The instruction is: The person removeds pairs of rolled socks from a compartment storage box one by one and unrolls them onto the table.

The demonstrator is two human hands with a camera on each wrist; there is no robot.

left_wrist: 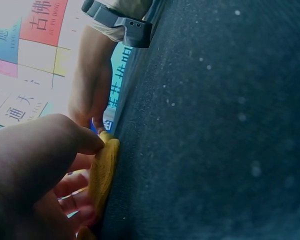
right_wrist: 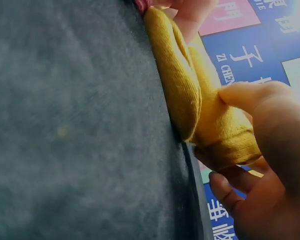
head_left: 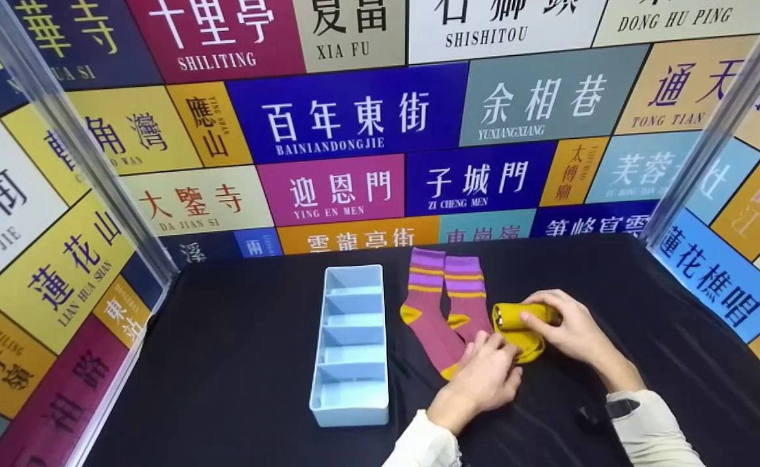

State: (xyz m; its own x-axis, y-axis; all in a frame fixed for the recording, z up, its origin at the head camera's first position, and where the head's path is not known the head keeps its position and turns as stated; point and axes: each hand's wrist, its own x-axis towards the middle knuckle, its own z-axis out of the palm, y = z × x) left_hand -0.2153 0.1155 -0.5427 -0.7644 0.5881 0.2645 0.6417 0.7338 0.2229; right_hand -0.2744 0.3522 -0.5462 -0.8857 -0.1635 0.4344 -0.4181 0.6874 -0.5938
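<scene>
Nearest the head camera, two pale sleeves (head_left: 422, 447) are seen at the lower edge, with the hands reaching forward over the black-draped bench (head_left: 237, 363). The tray (head_left: 351, 344), a pale blue divided organiser with a row of compartments, is taken as the landmark. Just right of the tray a pair of purple socks (head_left: 441, 305) is laid flat, cuffs away from the person. Further right of the tray, touching the purple socks' toe end, the yellow sock (head_left: 519, 327) is found, partly rolled into a bundle on the bench.

The right hand (head_left: 571, 331) is curled round the roll; in the right wrist view its thumb and fingers are seen closed on the thick folded end. The left hand (head_left: 484, 379) is set on the near end of the yellow sock, thumb and fingertips pinching its edge, as the left wrist view shows.

The sock is judged light, soft and springy: a roll of it is likely to loosen if released, and it would be compressed rather than slipped by a firm hold. It is best taken across the thickest part of the roll, so that all layers are trapped together.
</scene>
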